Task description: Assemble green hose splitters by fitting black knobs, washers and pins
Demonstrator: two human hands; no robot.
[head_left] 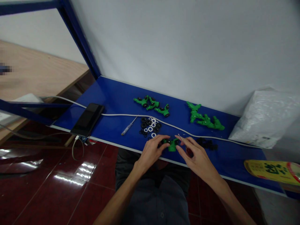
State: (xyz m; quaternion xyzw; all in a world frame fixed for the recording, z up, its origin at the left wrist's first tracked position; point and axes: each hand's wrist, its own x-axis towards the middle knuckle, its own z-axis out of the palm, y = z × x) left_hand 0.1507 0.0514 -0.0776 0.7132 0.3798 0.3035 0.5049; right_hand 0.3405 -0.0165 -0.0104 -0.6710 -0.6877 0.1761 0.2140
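Note:
My left hand (pixel 153 150) is closed on one side of a green plastic hose splitter (pixel 172 146) with black parts, near the shelf's front edge. In my right hand (pixel 195 154) is a small screwdriver (pixel 189 152) with a dark red handle, its thin metal shaft pointing up past the fingers. My right thumb is at the splitter's right side; whether it touches cannot be made out. Just beyond my left hand lies a pile of black and white rings and washers (pixel 150 129). Small black parts (pixel 207 143) lie to the right of my right hand.
On the blue shelf (pixel 112 93) are green splitters with black fittings (pixel 153 104), plain green splitters (pixel 205 120), a clear-handled screwdriver (pixel 127 128) and a black phone (pixel 87 119). A white cable (pixel 168 124) runs along it. A plastic bag (pixel 264 118) and yellow package (pixel 272 171) are right.

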